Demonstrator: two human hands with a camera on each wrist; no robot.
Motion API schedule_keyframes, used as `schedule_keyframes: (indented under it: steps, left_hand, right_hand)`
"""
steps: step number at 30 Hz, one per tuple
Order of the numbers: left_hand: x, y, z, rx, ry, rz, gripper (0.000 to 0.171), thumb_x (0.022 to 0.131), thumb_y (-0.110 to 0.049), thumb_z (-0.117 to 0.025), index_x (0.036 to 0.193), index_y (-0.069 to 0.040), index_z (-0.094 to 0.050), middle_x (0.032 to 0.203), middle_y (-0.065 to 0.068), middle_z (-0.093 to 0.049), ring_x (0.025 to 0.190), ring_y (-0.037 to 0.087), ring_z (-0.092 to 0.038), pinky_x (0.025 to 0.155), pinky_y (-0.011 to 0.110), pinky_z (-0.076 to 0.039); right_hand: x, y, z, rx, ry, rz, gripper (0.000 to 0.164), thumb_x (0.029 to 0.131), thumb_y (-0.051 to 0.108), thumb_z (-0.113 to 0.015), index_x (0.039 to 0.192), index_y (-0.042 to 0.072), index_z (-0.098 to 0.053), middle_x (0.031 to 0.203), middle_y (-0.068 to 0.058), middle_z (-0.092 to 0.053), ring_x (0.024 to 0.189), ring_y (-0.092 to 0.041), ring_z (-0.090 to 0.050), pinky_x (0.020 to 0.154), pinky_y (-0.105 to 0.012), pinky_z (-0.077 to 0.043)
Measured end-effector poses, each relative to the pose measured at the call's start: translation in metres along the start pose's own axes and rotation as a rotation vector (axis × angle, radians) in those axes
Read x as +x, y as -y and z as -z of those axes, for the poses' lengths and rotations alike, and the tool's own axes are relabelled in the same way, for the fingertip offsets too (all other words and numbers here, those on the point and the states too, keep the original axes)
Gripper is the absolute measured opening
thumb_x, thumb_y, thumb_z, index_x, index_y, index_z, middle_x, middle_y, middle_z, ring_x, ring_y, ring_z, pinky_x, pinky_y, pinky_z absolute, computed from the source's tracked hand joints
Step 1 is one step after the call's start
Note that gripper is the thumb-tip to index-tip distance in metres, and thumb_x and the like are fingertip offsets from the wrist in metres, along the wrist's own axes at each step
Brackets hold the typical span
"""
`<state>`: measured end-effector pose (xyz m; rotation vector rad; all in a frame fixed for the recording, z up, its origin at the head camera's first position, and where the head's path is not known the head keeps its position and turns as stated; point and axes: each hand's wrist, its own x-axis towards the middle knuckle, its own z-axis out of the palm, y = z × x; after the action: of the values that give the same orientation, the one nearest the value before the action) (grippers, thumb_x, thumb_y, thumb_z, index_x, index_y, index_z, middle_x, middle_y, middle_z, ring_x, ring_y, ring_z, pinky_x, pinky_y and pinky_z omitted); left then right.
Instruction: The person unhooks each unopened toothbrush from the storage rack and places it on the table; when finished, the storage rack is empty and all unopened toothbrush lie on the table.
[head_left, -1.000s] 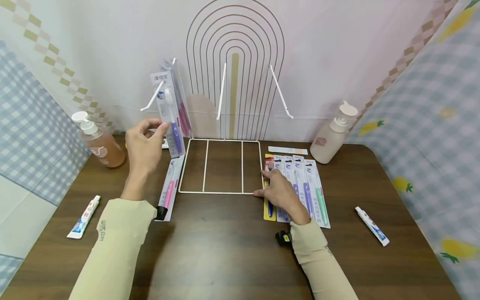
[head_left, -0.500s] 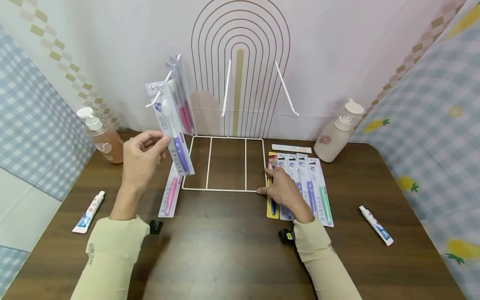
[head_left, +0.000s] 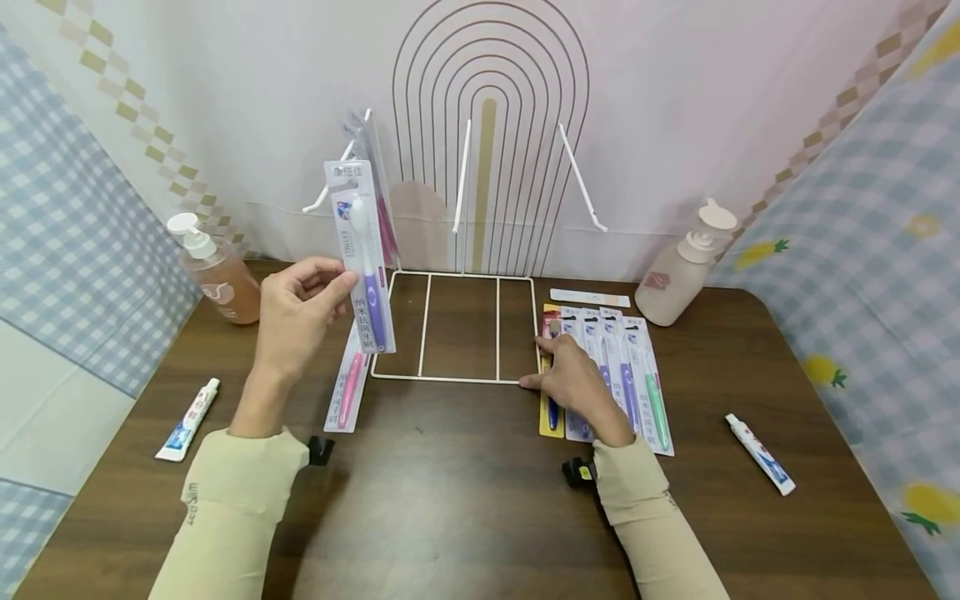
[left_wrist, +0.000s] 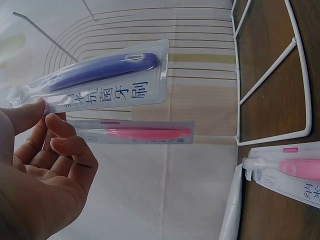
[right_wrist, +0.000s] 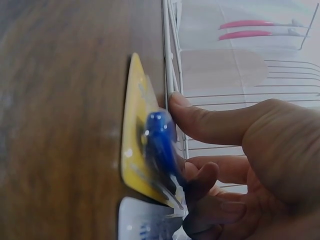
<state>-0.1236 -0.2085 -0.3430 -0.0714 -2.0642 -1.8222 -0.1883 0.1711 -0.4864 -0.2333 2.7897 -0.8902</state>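
My left hand (head_left: 296, 312) pinches a blister-packed toothbrush with a purple handle (head_left: 375, 308) between thumb and fingers. The pack stands nearly upright in front of the rack's left hook (head_left: 318, 200), whose tip shows beside it. Packs with pink-handled toothbrushes (right_wrist: 247, 35) hang behind it. The thumb and index fingertip of my right hand (head_left: 573, 375) rest, spread apart, on the right edge of the white wire rack (head_left: 457, 381). Beneath and beside that hand lie a yellow-backed pack with a blue toothbrush (right_wrist: 160, 135) and several purple and green ones (head_left: 656, 408).
Another pink toothbrush pack (head_left: 348, 387) lies left of the rack base. Two more hooks (head_left: 462, 179) stick out from the rack. Pump bottles stand at the back left (head_left: 221, 279) and right (head_left: 678, 275). Toothpaste tubes lie left (head_left: 187, 421) and right (head_left: 760, 454).
My left hand has drawn the purple toothbrush pack forward along the left hook and off its tip, then slightly right. My right hand stays at the rack's edge.
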Motion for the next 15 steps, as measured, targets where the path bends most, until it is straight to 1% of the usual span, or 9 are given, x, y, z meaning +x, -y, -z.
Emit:
schedule_keyframes:
  steps: [4, 8, 11, 15]
  left_hand:
    - [-0.001, 0.001, -0.001, 0.027, 0.029, 0.017, 0.012, 0.107, -0.003, -0.077, 0.095, -0.006, -0.078, 0.066, -0.01, -0.066, 0.06, 0.003, -0.057, 0.056, 0.017, -0.046]
    - [-0.005, 0.008, 0.0, 0.053, 0.057, 0.06, 0.01, 0.107, -0.005, -0.076, 0.098, -0.003, -0.076, 0.066, -0.012, -0.063, 0.062, 0.003, -0.057, 0.058, 0.017, -0.047]
    - [-0.008, 0.017, 0.003, 0.095, 0.083, 0.096, 0.012, 0.108, -0.007, -0.075, 0.103, 0.004, -0.075, 0.069, -0.014, -0.064, 0.064, 0.003, -0.059, 0.06, 0.017, -0.05]
    - [-0.015, 0.034, 0.011, 0.152, 0.102, 0.15, 0.019, 0.109, -0.008, -0.075, 0.111, 0.011, -0.075, 0.071, -0.018, -0.066, 0.065, 0.003, -0.061, 0.062, 0.018, -0.052]
  right_hand:
    - [0.003, -0.004, -0.001, 0.006, 0.011, 0.003, 0.092, 0.089, 0.035, -0.1, 0.167, 0.008, -0.059, 0.144, -0.022, -0.063, 0.09, -0.03, -0.06, 0.07, -0.037, -0.048]
    - [0.003, -0.004, -0.001, 0.0, 0.017, 0.001, 0.092, 0.09, 0.036, -0.1, 0.167, 0.008, -0.058, 0.149, -0.024, -0.063, 0.093, -0.031, -0.062, 0.072, -0.037, -0.05]
    - [0.003, -0.003, 0.0, -0.012, 0.014, 0.006, 0.092, 0.09, 0.036, -0.1, 0.167, 0.008, -0.058, 0.151, -0.025, -0.062, 0.095, -0.031, -0.062, 0.073, -0.036, -0.049]
    - [0.001, 0.0, 0.001, -0.01, 0.011, 0.007, 0.091, 0.09, 0.036, -0.1, 0.167, 0.008, -0.059, 0.151, -0.025, -0.063, 0.094, -0.032, -0.062, 0.072, -0.037, -0.05]
